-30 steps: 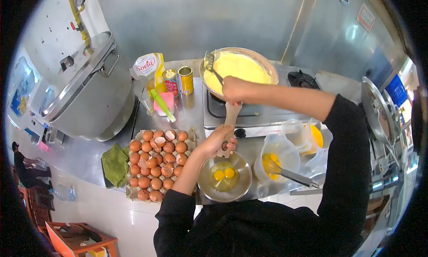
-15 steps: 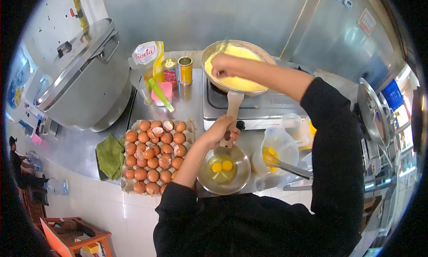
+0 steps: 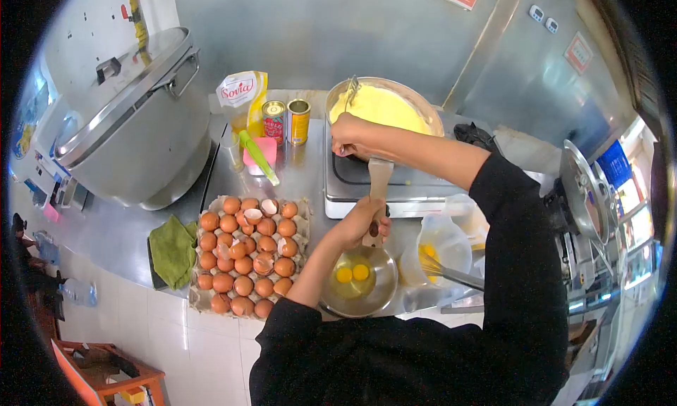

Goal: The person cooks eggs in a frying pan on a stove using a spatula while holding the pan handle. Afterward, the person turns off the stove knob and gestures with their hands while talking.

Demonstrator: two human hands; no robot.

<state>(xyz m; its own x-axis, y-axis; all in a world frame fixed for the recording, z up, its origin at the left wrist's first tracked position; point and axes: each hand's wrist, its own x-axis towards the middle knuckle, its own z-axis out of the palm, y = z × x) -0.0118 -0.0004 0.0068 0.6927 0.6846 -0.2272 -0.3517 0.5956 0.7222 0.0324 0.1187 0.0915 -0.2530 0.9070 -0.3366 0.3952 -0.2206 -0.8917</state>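
My left hand [image 3: 361, 223] is wrapped round the pale handle [image 3: 381, 177] of a frying pan [image 3: 431, 110] on the stove. Pale yellow liquid [image 3: 391, 106] fills the pan. My right hand [image 3: 349, 133] is closed at the pan's near left rim, round a metal utensil [image 3: 352, 92] whose wire-like head stands in the yellow liquid; its exact kind is unclear. Below my left hand, a steel bowl [image 3: 384, 297] holds two egg yolks [image 3: 360, 272] in clear egg white. To its right, a whisk [image 3: 458, 278] leans in a clear plastic jug [image 3: 451, 240] with yellow contents.
A carton tray [image 3: 303, 226] of brown eggs and broken shells lies to the left, beside a green cloth [image 3: 173, 249]. Behind it stand two cans [image 3: 298, 122], a Sovia pouch [image 3: 243, 96] and a pink container with a green-handled tool [image 3: 259, 157]. A large pot [image 3: 134, 124] stands far left.
My right hand has moved toward me, from over the yellow liquid to the pan's near left rim. My left hand still grips the handle. The view has shifted slightly.
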